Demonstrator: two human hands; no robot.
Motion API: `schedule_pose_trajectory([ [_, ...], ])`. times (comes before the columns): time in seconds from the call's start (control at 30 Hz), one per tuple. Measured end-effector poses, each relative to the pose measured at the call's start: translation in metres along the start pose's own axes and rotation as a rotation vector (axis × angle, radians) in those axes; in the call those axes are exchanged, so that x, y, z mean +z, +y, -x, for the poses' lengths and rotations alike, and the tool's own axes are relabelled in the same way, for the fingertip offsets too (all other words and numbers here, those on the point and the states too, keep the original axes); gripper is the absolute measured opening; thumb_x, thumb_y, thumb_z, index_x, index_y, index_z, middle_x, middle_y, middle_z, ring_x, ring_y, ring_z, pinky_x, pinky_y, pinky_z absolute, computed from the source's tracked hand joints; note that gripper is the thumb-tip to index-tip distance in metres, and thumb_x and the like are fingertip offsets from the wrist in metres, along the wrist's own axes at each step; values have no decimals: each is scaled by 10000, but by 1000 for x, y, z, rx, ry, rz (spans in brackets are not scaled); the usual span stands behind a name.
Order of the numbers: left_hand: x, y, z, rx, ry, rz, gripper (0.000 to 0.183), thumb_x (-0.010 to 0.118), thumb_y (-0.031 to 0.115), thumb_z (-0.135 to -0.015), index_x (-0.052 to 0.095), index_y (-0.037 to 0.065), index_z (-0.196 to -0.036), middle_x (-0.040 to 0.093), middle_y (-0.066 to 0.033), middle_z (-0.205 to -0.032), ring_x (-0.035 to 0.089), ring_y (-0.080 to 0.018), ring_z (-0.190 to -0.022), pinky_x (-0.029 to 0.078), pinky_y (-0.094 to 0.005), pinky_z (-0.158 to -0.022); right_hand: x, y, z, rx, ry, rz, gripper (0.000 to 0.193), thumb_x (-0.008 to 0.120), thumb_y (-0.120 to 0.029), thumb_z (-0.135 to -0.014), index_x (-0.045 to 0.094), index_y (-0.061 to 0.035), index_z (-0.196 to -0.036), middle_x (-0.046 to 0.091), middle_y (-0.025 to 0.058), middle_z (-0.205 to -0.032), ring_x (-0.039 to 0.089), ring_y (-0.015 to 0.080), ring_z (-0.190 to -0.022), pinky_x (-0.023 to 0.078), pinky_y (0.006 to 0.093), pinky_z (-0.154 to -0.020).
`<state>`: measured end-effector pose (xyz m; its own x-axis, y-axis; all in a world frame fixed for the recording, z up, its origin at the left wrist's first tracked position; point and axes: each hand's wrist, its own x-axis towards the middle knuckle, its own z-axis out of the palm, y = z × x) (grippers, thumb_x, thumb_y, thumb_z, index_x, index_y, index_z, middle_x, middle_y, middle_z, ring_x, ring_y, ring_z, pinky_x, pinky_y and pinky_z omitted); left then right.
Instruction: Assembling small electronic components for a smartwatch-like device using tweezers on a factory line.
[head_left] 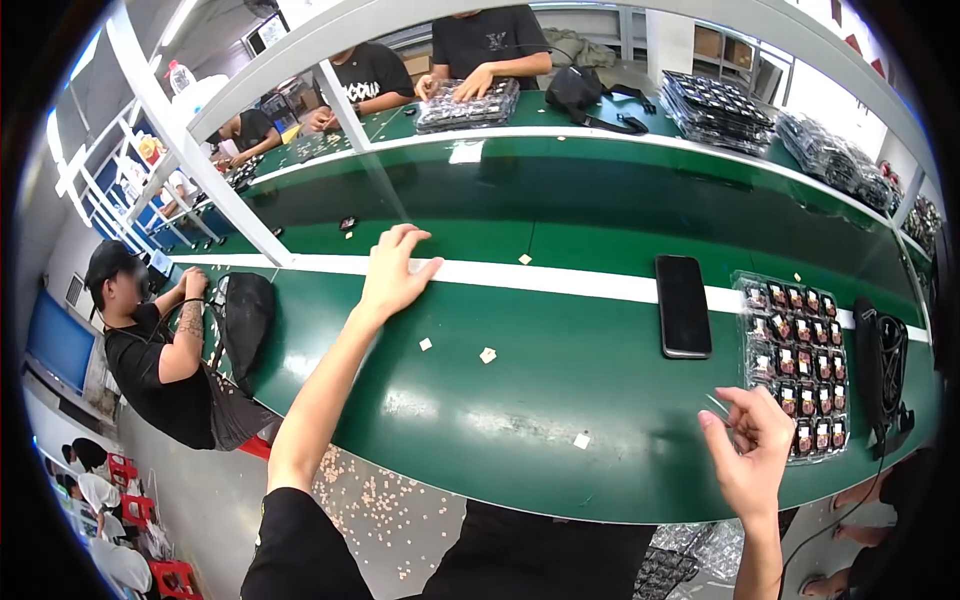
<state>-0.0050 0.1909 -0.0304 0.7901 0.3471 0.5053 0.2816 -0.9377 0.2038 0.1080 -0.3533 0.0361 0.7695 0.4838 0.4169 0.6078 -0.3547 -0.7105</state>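
My left hand (395,272) reaches over the white strip along the green table, fingers spread and nothing visible in them. Beyond it, a small black packaged item (348,223) lies on the green belt. My right hand (750,440) hovers above the table's near right part, fingers loosely curled and thumb apart from them. A thin pale sliver (716,403) shows by its fingertips; I cannot tell what it is or whether it is held. Right beside that hand lies a clear plastic tray (748,300) filled with rows of small black packaged items. A black phone (683,307) rests left of the tray.
Small pale paper squares (487,355) dot the table; many more litter the floor. A black cable bundle (880,365) lies right of the tray. Metal posts (215,185) rise at left. A seated person (165,350) works beside a black bag (245,320). Others work across, near stacked trays (715,108).
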Motion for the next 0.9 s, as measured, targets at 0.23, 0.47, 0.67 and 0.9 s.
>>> schedule_pose_trajectory([
  [0.23,14,-154,-14,-532,205,-83,717,838,434,-985,585,42,-1529,586,-153,-1594,566,-372,-1437,478,-549,-1169,60,-20,-43,-79,-280,-201,211,887,-55,-904,807,29,-1080,612,32,-786,543,63,-634,391,244,-502],
  [0.47,17,-174,-42,-622,268,-76,615,838,348,-995,623,14,-1465,733,-194,-1371,648,-412,-1324,533,-535,-1107,118,11,-33,-31,-279,-351,150,883,-19,-923,818,41,-1044,625,9,-771,482,22,-609,373,234,-518],
  [0.67,17,-165,-39,-473,311,-188,490,805,243,-977,654,-21,-1360,754,-215,-1203,703,-437,-1201,580,-547,-1006,119,12,-27,-45,-298,-399,156,883,-22,-919,818,57,-1037,649,32,-768,517,51,-622,414,259,-549],
  [0.9,15,-26,-21,-122,78,319,695,892,183,-872,641,6,-1495,774,-180,-1213,759,-325,-1124,603,-444,-1015,107,14,-24,57,-263,-430,185,877,-64,-954,810,58,-1076,639,17,-780,501,34,-631,404,244,-554],
])
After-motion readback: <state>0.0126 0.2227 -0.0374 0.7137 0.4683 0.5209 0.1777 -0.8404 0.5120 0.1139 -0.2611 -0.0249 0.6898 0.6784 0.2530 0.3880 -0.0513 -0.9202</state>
